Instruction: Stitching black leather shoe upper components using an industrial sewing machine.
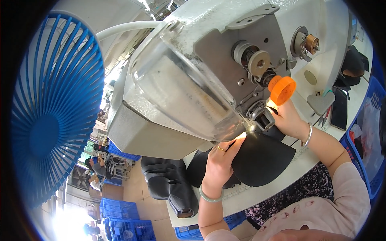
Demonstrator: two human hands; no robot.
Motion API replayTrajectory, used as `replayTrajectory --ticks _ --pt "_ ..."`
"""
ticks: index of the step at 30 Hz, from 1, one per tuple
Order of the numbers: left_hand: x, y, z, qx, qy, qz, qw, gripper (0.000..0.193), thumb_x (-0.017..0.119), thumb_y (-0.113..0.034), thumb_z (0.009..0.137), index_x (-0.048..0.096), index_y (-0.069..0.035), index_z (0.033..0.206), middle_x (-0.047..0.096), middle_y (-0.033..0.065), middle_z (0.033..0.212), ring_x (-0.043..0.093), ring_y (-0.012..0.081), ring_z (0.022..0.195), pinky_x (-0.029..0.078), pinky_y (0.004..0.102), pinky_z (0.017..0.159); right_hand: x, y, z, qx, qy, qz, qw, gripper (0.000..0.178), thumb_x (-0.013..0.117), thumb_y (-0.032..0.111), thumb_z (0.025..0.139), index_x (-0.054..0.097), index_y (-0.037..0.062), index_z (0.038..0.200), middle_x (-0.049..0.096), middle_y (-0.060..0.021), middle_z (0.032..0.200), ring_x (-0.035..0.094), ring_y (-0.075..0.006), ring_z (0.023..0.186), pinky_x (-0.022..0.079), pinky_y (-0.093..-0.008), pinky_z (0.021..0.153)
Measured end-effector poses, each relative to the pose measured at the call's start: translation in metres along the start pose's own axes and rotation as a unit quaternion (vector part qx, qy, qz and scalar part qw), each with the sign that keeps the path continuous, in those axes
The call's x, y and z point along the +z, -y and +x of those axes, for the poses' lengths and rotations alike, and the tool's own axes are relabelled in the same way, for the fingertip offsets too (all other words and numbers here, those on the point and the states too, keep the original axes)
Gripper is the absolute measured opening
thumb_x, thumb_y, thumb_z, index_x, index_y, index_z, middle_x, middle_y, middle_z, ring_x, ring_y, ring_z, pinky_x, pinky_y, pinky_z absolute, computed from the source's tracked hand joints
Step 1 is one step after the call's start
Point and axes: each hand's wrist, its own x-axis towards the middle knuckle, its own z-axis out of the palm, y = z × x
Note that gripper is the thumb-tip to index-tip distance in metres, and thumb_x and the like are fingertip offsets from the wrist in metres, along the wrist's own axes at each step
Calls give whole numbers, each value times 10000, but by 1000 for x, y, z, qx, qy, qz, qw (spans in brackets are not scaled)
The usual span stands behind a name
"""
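Observation:
A white sewing machine [241, 100] fills the middle of the view, its small lamp lighting the needle area. A flat black piece with a rounded edge [263, 160], like leather, lies under it. My left hand [222, 160], wearing a ring and a pale bangle, is closed on this piece, thumb and forefinger at its edge beside the needle. On the other side of the needle, my right hand [286, 118] is bent in close below the orange knob [282, 90]. Its fingers look curled, but the machine hides the tips and whatever they hold.
Stacked black moulded pieces [169, 180] lie at the table's left end. A blue fan [44, 136] stands close on the left. Scissors [323, 119] and a dark phone [339, 108] lie on the right. Blue crates [128, 229] stand on the floor; another blue basket [376, 176] is at far right.

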Motion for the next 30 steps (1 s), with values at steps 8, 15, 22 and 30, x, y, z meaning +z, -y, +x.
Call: replayTrajectory --ticks 8,15,22,30 --pt "-14 5 -5 -23 60 28 998 521 692 -7 663 614 8 1178 610 159 1107 583 342 1078 454 400 948 0 10 -9 19 11 -14 1000 345 580 291 892 536 -19 746 497 -182 579 491 -330 497 395 -376 485" --pt "-17 -80 16 -96 138 59 984 938 798 -154 522 407 83 1340 371 210 1384 409 411 1232 391 458 1013 -4 -2 -12 0 25 -45 999 335 589 320 895 554 -11 850 529 -200 619 537 -364 550 426 -397 513" --pt "21 -50 -7 -102 -82 -26 991 563 603 46 602 600 98 1163 593 215 1181 604 322 1045 462 394 952 1 -9 -8 2 53 32 998 361 594 323 894 589 -30 969 563 -205 665 559 -306 572 439 -372 548" --pt "16 -49 -8 -115 -90 -47 988 413 612 43 760 630 13 1172 627 153 1146 642 267 1000 497 309 879 2 -14 -11 62 69 28 995 363 583 335 900 579 -25 854 569 -191 662 558 -286 578 453 -356 567"
